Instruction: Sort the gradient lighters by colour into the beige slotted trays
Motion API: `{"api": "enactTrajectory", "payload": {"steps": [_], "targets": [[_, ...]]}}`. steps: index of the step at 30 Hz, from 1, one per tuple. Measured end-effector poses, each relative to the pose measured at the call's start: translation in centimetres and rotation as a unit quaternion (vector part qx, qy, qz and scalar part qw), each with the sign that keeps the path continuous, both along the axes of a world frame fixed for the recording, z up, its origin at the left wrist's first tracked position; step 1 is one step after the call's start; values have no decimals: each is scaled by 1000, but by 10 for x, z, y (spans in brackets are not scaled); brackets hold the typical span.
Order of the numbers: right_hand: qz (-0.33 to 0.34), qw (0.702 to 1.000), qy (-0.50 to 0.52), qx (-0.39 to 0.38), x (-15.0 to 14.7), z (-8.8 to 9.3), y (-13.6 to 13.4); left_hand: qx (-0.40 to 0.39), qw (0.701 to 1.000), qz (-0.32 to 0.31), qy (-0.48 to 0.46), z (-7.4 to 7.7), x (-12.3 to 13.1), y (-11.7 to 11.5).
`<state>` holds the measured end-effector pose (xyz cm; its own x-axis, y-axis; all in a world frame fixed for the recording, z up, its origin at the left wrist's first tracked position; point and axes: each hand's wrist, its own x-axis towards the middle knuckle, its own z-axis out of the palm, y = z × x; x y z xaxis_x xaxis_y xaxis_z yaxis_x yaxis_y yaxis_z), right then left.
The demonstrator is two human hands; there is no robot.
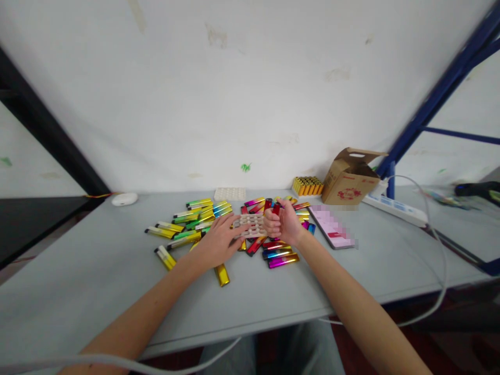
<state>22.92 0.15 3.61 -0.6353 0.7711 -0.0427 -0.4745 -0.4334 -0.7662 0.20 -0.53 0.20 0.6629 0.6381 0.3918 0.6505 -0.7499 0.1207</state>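
Note:
A pale plastic tray with rows of holes (253, 226) is among the loose lighters in the middle of the table. My left hand (221, 239) grips its left end, fingers along the edge and over the top. Closed at the tray's right end is my right hand (285, 224), its fingers wrapped round a red lighter (276, 208) whose top shows above the fist. Yellow and green lighters (191, 221) lie scattered to the left. On the right are red, blue and purple metallic lighters (279, 254), partly hidden by my hand.
Against the wall stand a second pale holed tray (230, 194), a tray packed with orange-yellow lighters (308, 186) and an opened cardboard box (349, 179). A phone (332, 226) and a power strip (396, 208) lie to the right. At far left is a white rounded object (125, 199).

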Motion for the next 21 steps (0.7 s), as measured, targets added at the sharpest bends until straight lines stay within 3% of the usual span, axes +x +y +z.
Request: {"api": "enactTrajectory", "payload": {"steps": [21], "targets": [[-103, 989, -96, -39, -15, 7, -7, -5, 1000, 4, -14, 3, 1, -2]]}}
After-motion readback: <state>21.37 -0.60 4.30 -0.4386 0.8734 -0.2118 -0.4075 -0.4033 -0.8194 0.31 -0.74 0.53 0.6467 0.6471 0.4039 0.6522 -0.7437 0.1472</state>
